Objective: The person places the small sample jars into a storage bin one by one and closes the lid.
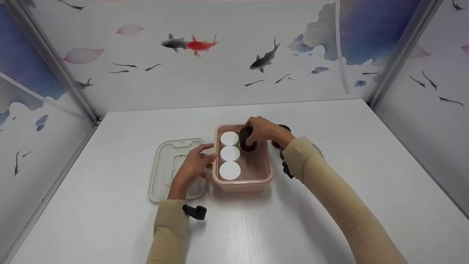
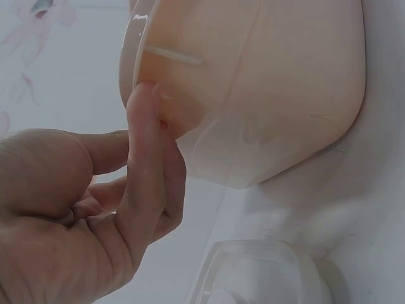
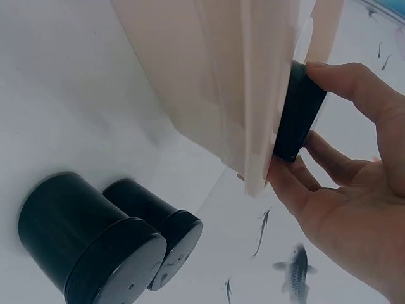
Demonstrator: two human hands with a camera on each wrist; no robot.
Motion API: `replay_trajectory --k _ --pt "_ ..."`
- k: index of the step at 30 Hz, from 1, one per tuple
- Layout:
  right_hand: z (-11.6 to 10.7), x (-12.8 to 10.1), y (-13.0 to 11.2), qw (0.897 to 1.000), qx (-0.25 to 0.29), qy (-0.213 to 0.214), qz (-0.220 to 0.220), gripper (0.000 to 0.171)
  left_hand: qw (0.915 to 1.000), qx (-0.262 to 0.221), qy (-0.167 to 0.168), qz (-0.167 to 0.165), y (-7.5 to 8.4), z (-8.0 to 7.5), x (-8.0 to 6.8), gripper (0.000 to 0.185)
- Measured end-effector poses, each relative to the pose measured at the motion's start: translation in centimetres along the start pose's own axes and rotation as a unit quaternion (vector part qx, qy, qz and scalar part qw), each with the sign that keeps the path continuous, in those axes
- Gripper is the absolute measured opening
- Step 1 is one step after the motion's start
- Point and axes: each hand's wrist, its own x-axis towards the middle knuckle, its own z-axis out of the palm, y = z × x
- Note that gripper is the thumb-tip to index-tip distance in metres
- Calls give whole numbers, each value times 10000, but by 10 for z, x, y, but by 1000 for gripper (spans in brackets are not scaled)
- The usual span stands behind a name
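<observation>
A pink plastic box [image 1: 264,179] stands mid-table with three white-lidded jars [image 1: 229,154] in a row along its left side. My right hand [image 1: 261,131] grips a black jar [image 1: 247,139] over the box's far right part; in the right wrist view the black jar [image 3: 299,114] is pinched just past the box wall [image 3: 209,82]. My left hand [image 1: 194,165] rests against the box's left wall, fingertip touching the box rim [image 2: 136,63] in the left wrist view.
A clear lid [image 1: 165,169] lies flat left of the box, partly under my left hand. Two more black jars [image 3: 104,240] stand on the white table right of the box. Printed walls enclose the table on three sides.
</observation>
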Motion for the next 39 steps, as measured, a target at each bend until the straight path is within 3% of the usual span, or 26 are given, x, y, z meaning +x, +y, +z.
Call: replay_trajectory --k 18,27,34,39 --pt "16 8 -2 9973 -726 96 -20 58 9999 -44 11 107 0 1 1 49" --pt "25 5 -3 9983 -558 155 -16 64 9999 58 75 80 -1 1 3 50" --pt "18 2 -2 9946 -910 342 -372 64 10000 -17 63 58 -2 0 2 49" --pt "13 -7 4 9924 -752 555 -794 59 10000 -48 75 33 -2 0 2 49"
